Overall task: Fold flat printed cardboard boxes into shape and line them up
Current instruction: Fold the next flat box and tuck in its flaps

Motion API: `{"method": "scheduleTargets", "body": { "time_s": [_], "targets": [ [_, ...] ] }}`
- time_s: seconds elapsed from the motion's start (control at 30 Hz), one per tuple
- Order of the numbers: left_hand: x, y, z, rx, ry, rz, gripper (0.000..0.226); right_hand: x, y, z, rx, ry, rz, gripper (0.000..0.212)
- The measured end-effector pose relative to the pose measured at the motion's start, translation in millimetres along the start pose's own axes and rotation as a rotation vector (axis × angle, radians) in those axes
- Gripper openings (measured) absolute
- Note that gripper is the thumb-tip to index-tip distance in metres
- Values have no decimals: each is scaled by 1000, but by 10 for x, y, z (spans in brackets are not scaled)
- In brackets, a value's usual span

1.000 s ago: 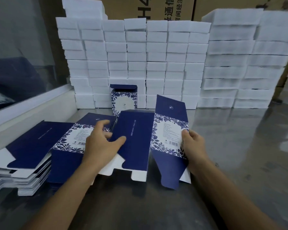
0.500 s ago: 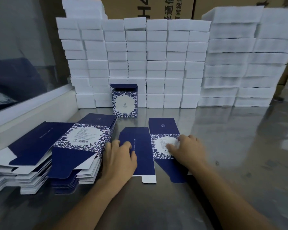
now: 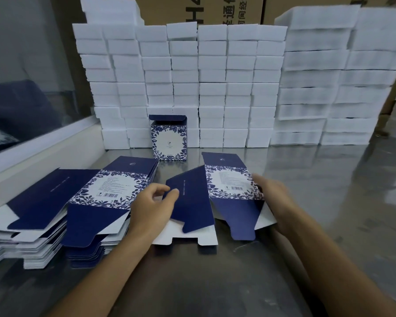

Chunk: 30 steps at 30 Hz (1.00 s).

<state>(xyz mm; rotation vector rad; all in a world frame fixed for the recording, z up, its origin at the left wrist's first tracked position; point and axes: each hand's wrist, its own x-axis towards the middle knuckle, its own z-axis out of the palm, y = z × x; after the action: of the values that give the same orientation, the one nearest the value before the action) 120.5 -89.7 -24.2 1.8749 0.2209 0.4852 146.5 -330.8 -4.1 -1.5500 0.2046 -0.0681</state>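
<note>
Two hands are set on one flat box blank, raised off the desk between them. Its navy left panel is pinched by the left hand; its right edge is gripped by the right hand, fingers curled.

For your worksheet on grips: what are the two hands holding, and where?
One unfolded box blank: left hand pinches its left panel's edge, right hand grips its right edge.
</note>
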Motion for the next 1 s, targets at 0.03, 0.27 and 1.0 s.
{"method": "scheduleTargets", "body": {
  "time_s": [0.03, 0.27, 1.0],
  "targets": [
    [1, 8, -8, -71, -5, -26, 5, -38, -34, 4, 109, -65, 44, 32],
    [-68, 97, 59, -541, -172, -123, 14, -100, -42, 143, 320, -324, -77, 60],
    [-117, 47, 23, -746, -540, -83, 54, -116, 332, 383, -1164, -496, -344, 120]
  ]
}}
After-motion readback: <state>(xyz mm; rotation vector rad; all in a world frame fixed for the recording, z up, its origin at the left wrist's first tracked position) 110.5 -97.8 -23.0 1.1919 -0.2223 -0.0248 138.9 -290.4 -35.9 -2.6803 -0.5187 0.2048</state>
